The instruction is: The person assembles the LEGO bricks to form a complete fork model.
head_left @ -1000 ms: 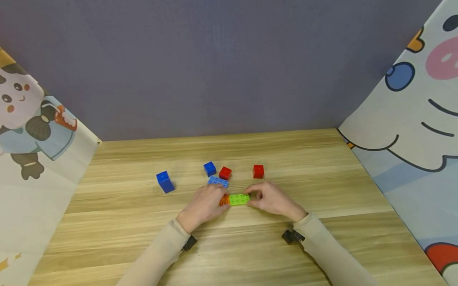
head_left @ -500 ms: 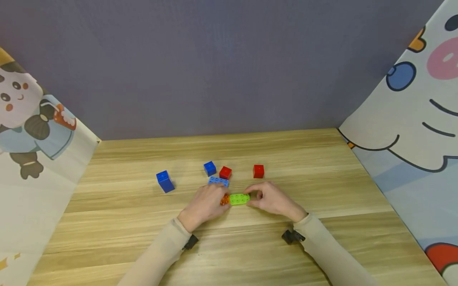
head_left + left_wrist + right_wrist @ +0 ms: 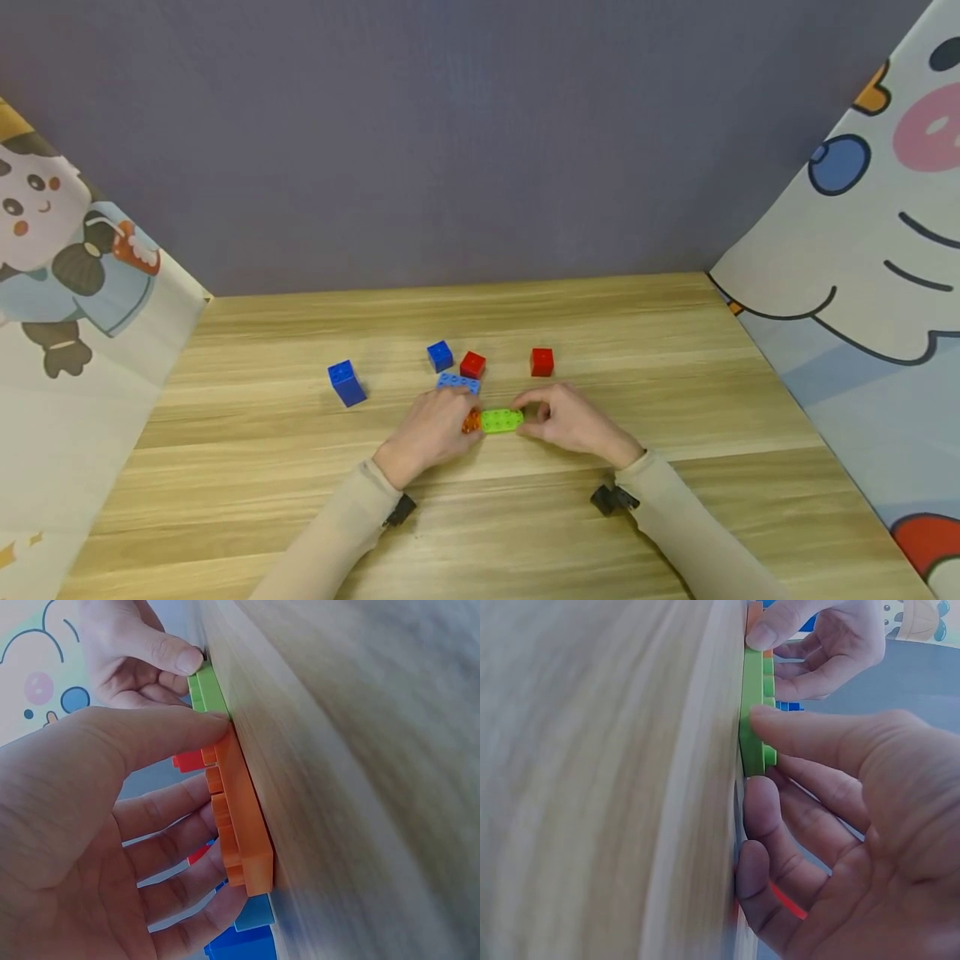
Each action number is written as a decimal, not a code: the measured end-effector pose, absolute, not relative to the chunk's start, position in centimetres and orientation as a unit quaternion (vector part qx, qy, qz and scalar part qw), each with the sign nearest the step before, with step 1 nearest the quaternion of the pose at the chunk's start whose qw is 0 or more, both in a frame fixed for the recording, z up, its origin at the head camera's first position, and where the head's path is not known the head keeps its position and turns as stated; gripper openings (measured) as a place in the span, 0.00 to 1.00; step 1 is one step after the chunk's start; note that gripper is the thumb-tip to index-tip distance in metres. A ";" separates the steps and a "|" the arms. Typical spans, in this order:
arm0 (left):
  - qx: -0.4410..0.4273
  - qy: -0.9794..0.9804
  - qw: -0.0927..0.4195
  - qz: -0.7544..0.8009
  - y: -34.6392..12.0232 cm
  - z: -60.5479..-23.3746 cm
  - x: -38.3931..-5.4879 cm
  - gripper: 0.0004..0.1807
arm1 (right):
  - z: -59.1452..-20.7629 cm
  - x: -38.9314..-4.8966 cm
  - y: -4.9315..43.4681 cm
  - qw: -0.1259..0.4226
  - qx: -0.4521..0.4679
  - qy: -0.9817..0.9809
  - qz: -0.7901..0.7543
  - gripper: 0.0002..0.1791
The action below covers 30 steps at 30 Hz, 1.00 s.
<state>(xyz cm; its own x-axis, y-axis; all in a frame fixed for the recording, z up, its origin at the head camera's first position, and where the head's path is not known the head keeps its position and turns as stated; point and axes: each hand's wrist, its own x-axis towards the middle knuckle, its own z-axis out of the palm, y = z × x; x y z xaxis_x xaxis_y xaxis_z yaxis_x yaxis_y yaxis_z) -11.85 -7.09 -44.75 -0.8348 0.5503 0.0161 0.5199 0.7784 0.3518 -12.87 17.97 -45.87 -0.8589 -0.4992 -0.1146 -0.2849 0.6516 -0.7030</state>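
An orange studded toy brick (image 3: 247, 817) and a lime-green studded toy brick (image 3: 501, 421) lie end to end on the wooden table, studs up. My left hand (image 3: 431, 429) holds the orange one between thumb and fingers, covering most of it from above. At the other end, my right hand (image 3: 566, 421) pinches the green brick's right end with thumb and forefinger. In the right wrist view the thumb presses the green brick's near side, while the lower fingers curl beside the tabletop. The left thumb sits right at the seam where both bricks meet.
Behind the left hand are a light blue studded brick (image 3: 458, 382), a red cube (image 3: 472, 365) and a blue cube (image 3: 440, 357). Another red cube (image 3: 542, 362) stands farther right, a tall blue block (image 3: 347, 383) farther left. A grey panel (image 3: 465, 150) closes the table's back.
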 end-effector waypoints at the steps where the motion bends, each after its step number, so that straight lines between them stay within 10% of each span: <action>1: 0.284 0.942 0.044 0.174 -7.1 -44.8 -11.8 0.15 | -45.9 -12.9 17.9 0.152 -0.219 0.895 -0.357 0.17; 30: 0.289 0.942 0.048 0.166 -7.2 -44.9 -12.0 0.17 | -43.6 -15.3 21.0 0.014 -0.162 0.906 -0.391 0.14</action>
